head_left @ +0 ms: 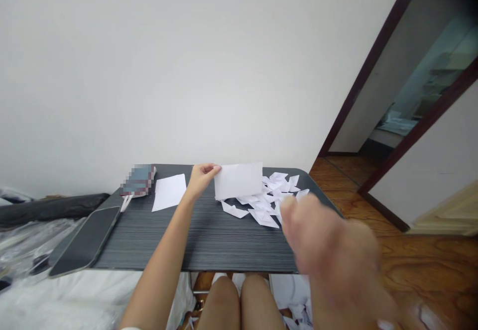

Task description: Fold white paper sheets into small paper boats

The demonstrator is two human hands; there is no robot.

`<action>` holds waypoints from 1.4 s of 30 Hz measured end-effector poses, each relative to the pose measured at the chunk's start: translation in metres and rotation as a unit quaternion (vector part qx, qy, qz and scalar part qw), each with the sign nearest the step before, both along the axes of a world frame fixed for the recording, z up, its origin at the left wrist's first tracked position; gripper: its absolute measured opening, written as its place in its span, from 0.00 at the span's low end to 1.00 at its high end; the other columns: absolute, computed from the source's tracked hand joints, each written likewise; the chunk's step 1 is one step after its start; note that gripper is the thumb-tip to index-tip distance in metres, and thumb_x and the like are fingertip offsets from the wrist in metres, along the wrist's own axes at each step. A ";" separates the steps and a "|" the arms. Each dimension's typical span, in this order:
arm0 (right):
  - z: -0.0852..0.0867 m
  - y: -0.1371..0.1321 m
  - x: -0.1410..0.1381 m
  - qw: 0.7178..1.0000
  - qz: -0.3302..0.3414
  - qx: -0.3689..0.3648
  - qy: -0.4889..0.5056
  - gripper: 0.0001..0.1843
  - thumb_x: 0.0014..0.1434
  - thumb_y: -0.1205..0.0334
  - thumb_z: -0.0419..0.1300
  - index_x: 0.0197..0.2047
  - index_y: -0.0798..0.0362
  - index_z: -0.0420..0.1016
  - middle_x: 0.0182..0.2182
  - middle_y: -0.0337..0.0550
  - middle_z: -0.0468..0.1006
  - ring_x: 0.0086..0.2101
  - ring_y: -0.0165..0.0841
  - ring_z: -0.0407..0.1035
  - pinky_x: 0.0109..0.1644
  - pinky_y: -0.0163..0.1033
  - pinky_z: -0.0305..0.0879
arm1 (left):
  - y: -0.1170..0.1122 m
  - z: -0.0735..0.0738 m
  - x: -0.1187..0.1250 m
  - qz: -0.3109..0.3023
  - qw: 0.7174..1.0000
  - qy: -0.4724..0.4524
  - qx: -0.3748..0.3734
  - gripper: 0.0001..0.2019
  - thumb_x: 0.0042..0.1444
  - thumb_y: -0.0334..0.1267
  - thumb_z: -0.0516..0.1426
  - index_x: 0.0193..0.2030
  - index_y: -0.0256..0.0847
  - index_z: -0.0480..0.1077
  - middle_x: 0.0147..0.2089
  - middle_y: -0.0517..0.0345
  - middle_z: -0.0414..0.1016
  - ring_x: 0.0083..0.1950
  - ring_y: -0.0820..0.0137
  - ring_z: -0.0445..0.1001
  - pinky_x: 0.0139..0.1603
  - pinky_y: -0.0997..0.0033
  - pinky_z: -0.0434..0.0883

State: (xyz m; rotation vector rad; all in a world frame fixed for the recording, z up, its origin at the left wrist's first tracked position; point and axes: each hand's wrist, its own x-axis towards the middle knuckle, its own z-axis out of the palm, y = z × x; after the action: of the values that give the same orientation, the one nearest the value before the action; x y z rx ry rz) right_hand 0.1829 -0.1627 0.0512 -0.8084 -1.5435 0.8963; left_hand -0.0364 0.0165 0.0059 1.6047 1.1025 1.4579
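A black, round-cornered smartphone (pixel 87 240) lies at the left end of a dark grey, streaked tabletop (pixel 239 250), near a pixelated blue-and-red pouch (pixel 137 180) with a white strap, before a plain white wall (pixel 239 71). Left, a long black roll (pixel 56 211); right, a dark reddish-brown doorframe (pixel 369 76) above brown wood flooring (pixel 418 260).

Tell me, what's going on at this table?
At the dark table, a person's left hand holds up a white sheet by one corner. The right hand is close to the camera, too blurred to tell whether it holds anything. Folded paper pieces lie heaped on the right; another sheet lies on the left.
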 end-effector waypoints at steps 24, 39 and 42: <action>-0.085 0.162 -0.052 0.961 0.142 -0.202 0.127 0.17 0.44 0.51 0.60 0.33 0.56 0.72 0.25 0.42 0.74 0.29 0.33 0.67 0.31 0.36 0.62 | 0.001 -0.025 0.041 -0.176 0.971 -0.147 -0.065 0.10 0.38 0.39 0.63 0.24 0.34 0.71 0.28 0.55 0.74 0.28 0.73 0.70 0.28 0.74 0.66; -0.076 0.160 -0.028 0.998 -0.053 -0.010 0.023 0.09 0.48 0.57 0.57 0.28 0.55 0.70 0.25 0.40 0.71 0.27 0.30 0.64 0.30 0.34 0.61 | -0.010 -0.026 0.050 -0.010 0.997 -0.069 0.031 0.20 0.42 0.39 0.60 0.44 0.37 0.68 0.29 0.56 0.74 0.29 0.72 0.72 0.28 0.77 0.67; -0.077 0.161 -0.027 0.998 -0.056 -0.015 0.039 0.09 0.47 0.57 0.57 0.28 0.55 0.70 0.25 0.39 0.71 0.27 0.30 0.65 0.30 0.33 0.61 | -0.008 -0.027 0.051 -0.008 0.997 -0.080 0.011 0.19 0.41 0.40 0.60 0.41 0.34 0.70 0.29 0.54 0.75 0.31 0.70 0.73 0.30 0.75 0.69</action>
State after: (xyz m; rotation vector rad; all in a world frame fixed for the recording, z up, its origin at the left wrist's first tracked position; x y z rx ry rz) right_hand 0.1558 -0.0014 -0.0257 -0.8641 -1.4059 0.8610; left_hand 0.0151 0.0080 -0.0207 1.4798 0.9842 1.5623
